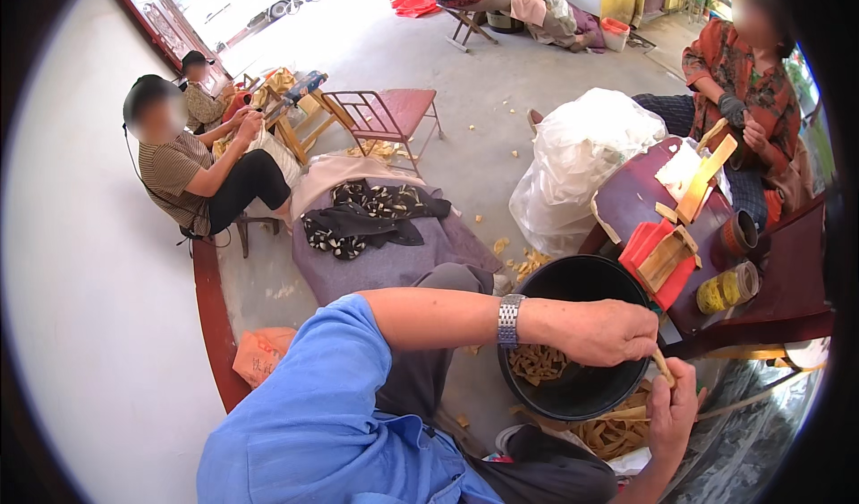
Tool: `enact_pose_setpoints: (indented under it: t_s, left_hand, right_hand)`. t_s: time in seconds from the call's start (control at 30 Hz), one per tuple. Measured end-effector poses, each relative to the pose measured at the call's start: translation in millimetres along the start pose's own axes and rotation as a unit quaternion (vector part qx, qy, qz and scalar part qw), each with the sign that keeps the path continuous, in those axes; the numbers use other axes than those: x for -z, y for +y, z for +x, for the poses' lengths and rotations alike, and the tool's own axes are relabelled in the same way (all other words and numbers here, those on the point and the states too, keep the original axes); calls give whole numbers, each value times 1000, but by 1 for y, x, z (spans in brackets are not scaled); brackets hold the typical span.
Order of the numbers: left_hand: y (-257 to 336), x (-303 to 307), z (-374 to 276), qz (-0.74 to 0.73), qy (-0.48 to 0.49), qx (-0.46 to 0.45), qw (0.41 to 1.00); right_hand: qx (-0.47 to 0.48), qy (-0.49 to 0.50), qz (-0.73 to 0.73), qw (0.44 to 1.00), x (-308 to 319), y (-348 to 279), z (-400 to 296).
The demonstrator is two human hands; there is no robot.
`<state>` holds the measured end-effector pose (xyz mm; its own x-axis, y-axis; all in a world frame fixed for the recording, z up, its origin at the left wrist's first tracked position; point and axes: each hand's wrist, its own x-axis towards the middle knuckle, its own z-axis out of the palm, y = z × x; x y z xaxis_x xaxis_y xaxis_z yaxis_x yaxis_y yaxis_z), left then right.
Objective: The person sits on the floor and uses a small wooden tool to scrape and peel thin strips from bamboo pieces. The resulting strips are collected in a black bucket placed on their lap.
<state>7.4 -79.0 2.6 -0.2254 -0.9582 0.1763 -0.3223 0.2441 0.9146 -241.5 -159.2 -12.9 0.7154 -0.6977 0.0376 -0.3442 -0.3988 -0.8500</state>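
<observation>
Above the right rim of a black plastic bucket (590, 396), my left hand (597, 333), with a metal watch on its wrist, pinches one end of a short tan strip (663, 367). My right hand (673, 406) holds the strip's other end between thumb and fingers, just outside the rim. Short tan pieces (538, 363) lie in the bottom of the bucket, partly hidden by my left arm. Longer tan strips (614, 437) are heaped below the bucket, beside my knee. What the strips are made of cannot be told.
A dark red table (617, 195) at the right bears wood pieces (704, 178), a red cloth (647, 242) and a jar (728, 289). A white plastic bag (584, 161) stands beside it. A person (745, 94) sits behind the table; others sit at the left and far back. A metal chair (396, 114) stands ahead.
</observation>
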Motion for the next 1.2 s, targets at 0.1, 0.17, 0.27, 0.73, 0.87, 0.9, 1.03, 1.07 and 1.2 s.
enact_pose_setpoints:
  t_s: [0.1, 0.17, 0.27, 0.73, 0.87, 0.9, 1.03, 1.07, 1.2]
  left_hand:
    - [-6, 10, 29, -55, 75, 44, 995]
    - [-31, 15, 41, -19, 149, 19, 988]
    - [-68, 23, 56, -104, 154, 127, 974]
    - [-128, 26, 126, -90, 175, 149, 969]
    - [-134, 26, 141, -75, 192, 123, 971]
    - [-136, 27, 144, -74, 197, 119, 970]
    - [-141, 26, 152, -35, 191, 134, 972]
    - [-143, 24, 153, -35, 192, 142, 970]
    - [-143, 28, 155, -42, 209, 165, 963]
  right_hand:
    - [15, 107, -47, 993, -7, 10, 37]
    - [-9, 127, -42, 991, -17, 12, 66]
    - [137, 180, -150, 962, -23, 25, 94]
    - [44, 244, -170, 954, -21, 92, 151]
    - [22, 256, -156, 954, -11, 88, 158]
    - [15, 253, -151, 955, -10, 86, 161]
    - [19, 268, -154, 951, -14, 107, 164]
    - [17, 263, -150, 953, -17, 112, 164]
    - [9, 260, -145, 955, -19, 107, 169]
